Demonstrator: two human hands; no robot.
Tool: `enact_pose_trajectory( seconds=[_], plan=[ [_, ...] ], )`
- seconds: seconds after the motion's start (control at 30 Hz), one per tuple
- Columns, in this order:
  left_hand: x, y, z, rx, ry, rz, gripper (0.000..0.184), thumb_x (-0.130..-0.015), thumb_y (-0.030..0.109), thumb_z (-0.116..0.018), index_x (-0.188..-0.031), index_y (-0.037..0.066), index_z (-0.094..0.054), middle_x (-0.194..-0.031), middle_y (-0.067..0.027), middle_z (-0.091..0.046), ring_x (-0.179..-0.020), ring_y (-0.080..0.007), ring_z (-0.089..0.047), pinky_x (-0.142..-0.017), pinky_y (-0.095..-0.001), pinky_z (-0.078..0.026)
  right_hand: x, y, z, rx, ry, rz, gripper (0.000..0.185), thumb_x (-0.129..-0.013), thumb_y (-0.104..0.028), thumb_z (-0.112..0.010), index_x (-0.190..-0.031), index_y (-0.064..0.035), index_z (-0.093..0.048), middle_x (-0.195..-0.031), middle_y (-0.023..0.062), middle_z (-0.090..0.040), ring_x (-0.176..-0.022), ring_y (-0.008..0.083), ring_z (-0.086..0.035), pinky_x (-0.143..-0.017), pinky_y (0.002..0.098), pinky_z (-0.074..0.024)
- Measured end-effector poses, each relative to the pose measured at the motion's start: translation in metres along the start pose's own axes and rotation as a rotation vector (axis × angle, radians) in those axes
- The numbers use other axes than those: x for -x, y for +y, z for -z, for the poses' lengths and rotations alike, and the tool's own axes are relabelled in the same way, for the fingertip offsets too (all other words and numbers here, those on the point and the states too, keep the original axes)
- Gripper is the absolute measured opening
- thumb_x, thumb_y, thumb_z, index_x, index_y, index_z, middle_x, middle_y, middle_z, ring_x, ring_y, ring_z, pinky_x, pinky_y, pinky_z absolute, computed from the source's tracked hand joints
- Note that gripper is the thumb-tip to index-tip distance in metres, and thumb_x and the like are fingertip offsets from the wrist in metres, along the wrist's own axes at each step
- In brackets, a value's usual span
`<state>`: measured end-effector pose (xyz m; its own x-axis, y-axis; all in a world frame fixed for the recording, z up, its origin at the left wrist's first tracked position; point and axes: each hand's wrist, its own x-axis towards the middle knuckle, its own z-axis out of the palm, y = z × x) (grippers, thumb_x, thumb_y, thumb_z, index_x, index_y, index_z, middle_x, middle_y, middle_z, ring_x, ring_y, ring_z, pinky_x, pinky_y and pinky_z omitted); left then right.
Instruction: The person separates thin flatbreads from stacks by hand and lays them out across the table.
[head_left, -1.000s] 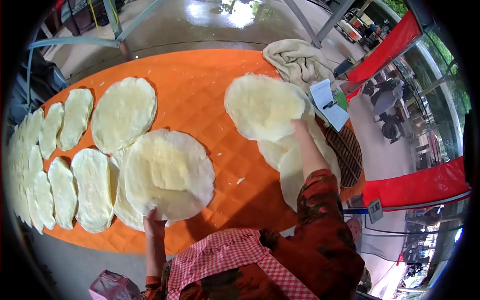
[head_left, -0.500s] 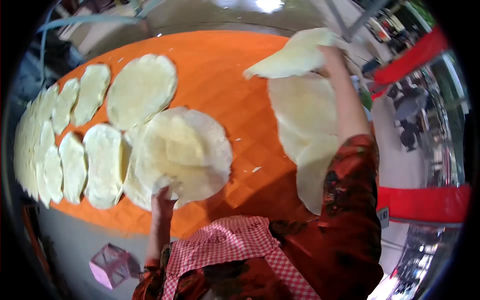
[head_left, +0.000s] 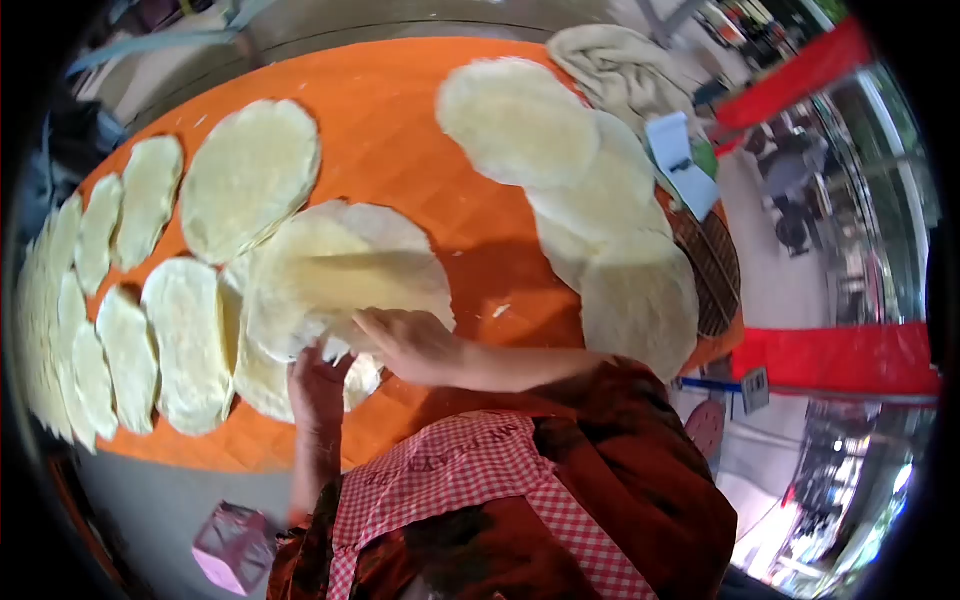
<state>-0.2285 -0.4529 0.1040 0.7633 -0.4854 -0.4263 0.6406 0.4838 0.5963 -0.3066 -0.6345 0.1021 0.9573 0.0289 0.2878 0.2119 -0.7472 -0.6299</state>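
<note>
A thin, pale round flatbread (head_left: 320,280) lies folded over on a pile at the middle of the table, its near edge lifted. My left hand (head_left: 318,385) is closed on that near edge, beside a crumpled, shiny whitish patch I cannot make out. Close by on the right, my right hand (head_left: 410,343) reaches across with its fingers together and bent at the same edge; its fingertips are partly hidden. A separate large flatbread (head_left: 250,180) lies flat behind the pile.
Several folded flatbreads (head_left: 185,340) overlap along the left of the orange tabletop (head_left: 400,210). More round flatbreads (head_left: 520,120) lie fanned out at the right. Beyond them are a beige cloth (head_left: 625,70), a light-blue booklet (head_left: 682,165) and a brown woven tray (head_left: 705,270). A pink basket (head_left: 235,548) stands on the floor.
My right hand has let go of a flatbread on the right stack, which now lies flat there, and has come across to beside my left hand. My left hand stays at the pile.
</note>
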Motion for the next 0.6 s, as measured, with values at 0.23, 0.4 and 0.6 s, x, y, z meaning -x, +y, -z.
enact_pose_trajectory(
  seconds=[0.23, 0.4, 0.6],
  plan=[
    [0.013, 0.027, -0.012, -0.459, -0.247, -0.182, 0.059, -0.094, 0.035, -0.051, -0.142, 0.006, -0.033, -0.137, -0.0169, -0.047, -0.121, -0.0297, -0.052, -0.093, -0.0418, -0.047, -0.049, 0.07, 0.199, -0.467, 0.427, -0.479, 0.011, -0.083, -0.011, -0.063, -0.091, -0.0024, -0.066, -0.078, 0.006, -0.068, -0.068, 0.0158, -0.065, -0.062, 0.0307, -0.052],
    [0.032, -0.012, 0.052, -0.475, -0.011, -0.058, 0.042, -0.097, 0.023, -0.049, -0.134, 0.005, -0.042, -0.128, -0.015, -0.054, -0.112, -0.0264, -0.057, -0.088, -0.0386, -0.049, 0.073, 0.134, 0.296, -0.736, 0.837, -0.631, 0.027, -0.085, -0.009, -0.064, -0.109, 0.0014, -0.065, -0.096, 0.0078, -0.068, -0.083, 0.017, -0.065, -0.074, 0.0306, -0.0521],
    [0.073, -0.064, 0.05, -0.54, 0.079, 0.097, 0.036, -0.094, 0.013, -0.053, -0.128, 0.004, -0.048, -0.12, -0.0142, -0.059, -0.106, -0.0249, -0.061, -0.085, -0.0363, -0.05, 0.231, 0.23, 0.237, -0.692, 0.939, -1.079, 0.025, -0.085, -0.02, -0.066, -0.104, -0.0031, -0.064, -0.092, 0.005, -0.065, -0.08, 0.0153, -0.063, -0.068, 0.0299, -0.0513]
  ],
)
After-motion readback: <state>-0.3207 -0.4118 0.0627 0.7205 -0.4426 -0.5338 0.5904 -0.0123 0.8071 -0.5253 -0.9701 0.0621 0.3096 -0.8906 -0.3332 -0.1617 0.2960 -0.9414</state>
